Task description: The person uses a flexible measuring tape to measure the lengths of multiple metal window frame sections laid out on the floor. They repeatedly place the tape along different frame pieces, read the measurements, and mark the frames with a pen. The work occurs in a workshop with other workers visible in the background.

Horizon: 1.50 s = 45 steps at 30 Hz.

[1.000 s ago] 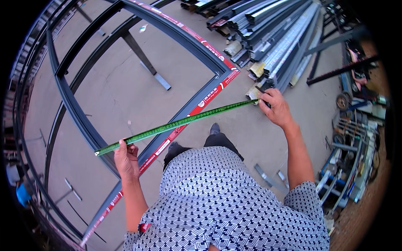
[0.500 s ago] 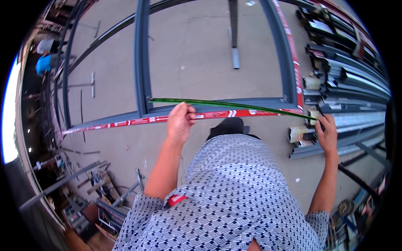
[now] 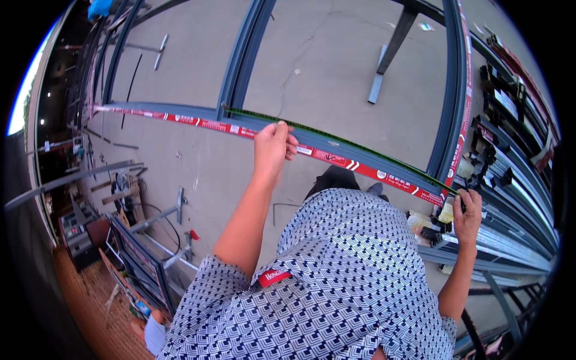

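Note:
A long green tape measure [image 3: 360,146] is stretched straight along the inner edge of a dark grey metal frame [image 3: 240,60]. Its far left end meets the inner corner by an upright bar. My left hand [image 3: 273,147] is closed in a pinch on the blade, a short way from that end. At the frame's right corner, my right hand [image 3: 467,216] is closed around the other end, where something dark shows between the fingers; the case is mostly hidden. Red printed protective film [image 3: 336,158] covers the frame's near side, just below the tape.
Long metal profiles [image 3: 510,180] lie stacked on the right. A dark machine [image 3: 81,231] and a smaller frame [image 3: 141,264] stand at the lower left, near another person's sleeve [image 3: 156,336]. A person in blue [image 3: 99,9] is at the upper left. A metal support [image 3: 399,42] shows through the frame.
The view has turned and come closer, so the frame now slants down to the right. The tape lies lower against the frame's edge at the right; both hands still hold it.

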Each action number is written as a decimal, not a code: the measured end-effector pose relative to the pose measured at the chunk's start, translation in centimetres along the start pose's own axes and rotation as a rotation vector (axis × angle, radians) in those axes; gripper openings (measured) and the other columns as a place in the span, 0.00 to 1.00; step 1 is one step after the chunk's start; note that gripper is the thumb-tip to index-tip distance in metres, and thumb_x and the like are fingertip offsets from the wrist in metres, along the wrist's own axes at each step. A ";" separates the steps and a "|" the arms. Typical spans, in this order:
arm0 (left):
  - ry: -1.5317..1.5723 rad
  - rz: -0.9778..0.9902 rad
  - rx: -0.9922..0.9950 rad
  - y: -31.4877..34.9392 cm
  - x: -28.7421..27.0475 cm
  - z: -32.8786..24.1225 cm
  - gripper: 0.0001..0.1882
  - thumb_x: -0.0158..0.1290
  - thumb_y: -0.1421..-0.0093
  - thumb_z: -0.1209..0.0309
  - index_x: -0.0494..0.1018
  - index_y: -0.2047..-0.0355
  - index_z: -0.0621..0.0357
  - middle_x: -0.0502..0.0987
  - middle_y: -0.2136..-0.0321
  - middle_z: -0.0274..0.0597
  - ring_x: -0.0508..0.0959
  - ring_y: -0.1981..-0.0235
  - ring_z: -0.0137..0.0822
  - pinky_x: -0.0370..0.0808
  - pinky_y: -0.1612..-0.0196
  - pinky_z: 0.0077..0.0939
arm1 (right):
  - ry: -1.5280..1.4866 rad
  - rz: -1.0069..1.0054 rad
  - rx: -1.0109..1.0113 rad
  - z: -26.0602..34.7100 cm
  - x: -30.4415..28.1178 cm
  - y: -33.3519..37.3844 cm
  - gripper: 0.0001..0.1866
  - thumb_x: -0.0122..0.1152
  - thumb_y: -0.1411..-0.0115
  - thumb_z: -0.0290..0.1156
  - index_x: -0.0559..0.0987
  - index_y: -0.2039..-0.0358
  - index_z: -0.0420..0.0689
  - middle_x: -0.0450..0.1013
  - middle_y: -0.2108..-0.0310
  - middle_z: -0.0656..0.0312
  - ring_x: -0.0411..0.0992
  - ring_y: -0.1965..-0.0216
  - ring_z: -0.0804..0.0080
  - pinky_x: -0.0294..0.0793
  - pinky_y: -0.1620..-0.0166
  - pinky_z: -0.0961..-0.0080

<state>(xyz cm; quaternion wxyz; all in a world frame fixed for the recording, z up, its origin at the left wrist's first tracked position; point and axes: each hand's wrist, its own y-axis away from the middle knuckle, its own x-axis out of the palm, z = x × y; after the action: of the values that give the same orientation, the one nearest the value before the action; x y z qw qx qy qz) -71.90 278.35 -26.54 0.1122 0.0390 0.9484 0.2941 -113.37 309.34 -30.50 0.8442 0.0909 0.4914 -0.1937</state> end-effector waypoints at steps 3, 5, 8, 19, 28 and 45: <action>-0.059 -0.090 0.062 0.6 0.3 0.4 0.15 0.50 0.25 0.62 0.76 0.62 0.62 0.77 0.78 0.36 0.72 0.82 0.22 0.67 0.80 0.20 | -0.007 0.041 -0.017 0.3 -0.2 -0.4 0.09 0.64 0.35 0.25 0.82 0.55 0.37 0.75 0.56 0.50 0.73 0.52 0.50 0.73 0.47 0.62; -0.098 -0.132 0.084 0.7 0.5 0.8 0.15 0.51 0.26 0.63 0.76 0.65 0.62 0.76 0.80 0.36 0.71 0.83 0.22 0.66 0.80 0.20 | -0.006 0.045 -0.033 0.4 0.2 -0.8 0.09 0.64 0.35 0.25 0.82 0.55 0.38 0.75 0.57 0.51 0.73 0.53 0.52 0.73 0.49 0.62; -0.144 -0.168 0.083 0.9 0.3 1.0 0.14 0.51 0.28 0.64 0.75 0.68 0.61 0.75 0.82 0.35 0.69 0.84 0.23 0.64 0.81 0.21 | 0.006 0.065 -0.042 0.2 0.3 -0.8 0.10 0.65 0.34 0.27 0.82 0.54 0.38 0.74 0.57 0.52 0.73 0.53 0.53 0.74 0.48 0.64; -0.179 -0.200 0.091 0.5 0.2 0.8 0.13 0.52 0.31 0.65 0.73 0.71 0.59 0.73 0.84 0.35 0.67 0.86 0.23 0.62 0.83 0.21 | 0.003 0.106 -0.050 0.7 0.8 -0.7 0.11 0.65 0.33 0.28 0.82 0.53 0.38 0.74 0.57 0.52 0.73 0.53 0.54 0.74 0.48 0.64; -0.164 -0.170 0.143 -0.1 -0.3 1.2 0.14 0.51 0.30 0.65 0.72 0.70 0.62 0.76 0.84 0.39 0.71 0.87 0.25 0.67 0.83 0.24 | -0.027 0.081 -0.071 0.9 0.8 -0.9 0.10 0.65 0.33 0.27 0.82 0.54 0.38 0.73 0.59 0.53 0.72 0.55 0.55 0.73 0.50 0.64; -0.170 -0.292 0.149 -0.5 0.1 0.9 0.15 0.55 0.33 0.64 0.72 0.74 0.61 0.72 0.85 0.35 0.64 0.87 0.22 0.57 0.84 0.22 | 0.025 0.047 -0.081 1.3 0.9 -0.7 0.08 0.65 0.35 0.27 0.83 0.56 0.41 0.75 0.59 0.53 0.73 0.55 0.52 0.74 0.51 0.60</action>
<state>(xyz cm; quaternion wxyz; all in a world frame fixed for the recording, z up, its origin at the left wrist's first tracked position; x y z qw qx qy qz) -71.78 278.46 -27.61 0.2304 -0.0659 0.9502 0.1993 -112.21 308.05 -30.63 0.8453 0.0705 0.5073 -0.1524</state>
